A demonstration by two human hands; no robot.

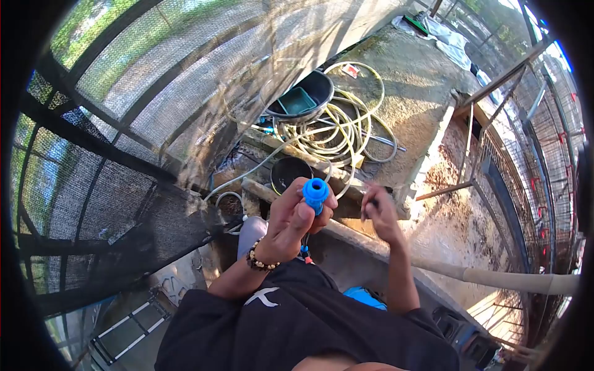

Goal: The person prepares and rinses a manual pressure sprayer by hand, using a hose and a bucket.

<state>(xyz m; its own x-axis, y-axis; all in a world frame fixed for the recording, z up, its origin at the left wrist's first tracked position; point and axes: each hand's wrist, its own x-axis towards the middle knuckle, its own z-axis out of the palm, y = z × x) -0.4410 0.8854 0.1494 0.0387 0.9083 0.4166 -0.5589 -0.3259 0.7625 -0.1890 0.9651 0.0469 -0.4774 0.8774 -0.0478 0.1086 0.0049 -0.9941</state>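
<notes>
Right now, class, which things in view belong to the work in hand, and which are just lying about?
In hand: blue fitting, gripped by the left hand; right hand beside it, blurred.
Lying about: coiled hose; black basin holding a green tray; small black pot.

Harsh sun, mesh shadows, fisheye edges (right hand blurred).

blue fitting (315, 191), yellow hose (346, 127), black shirt (297, 321)
</notes>
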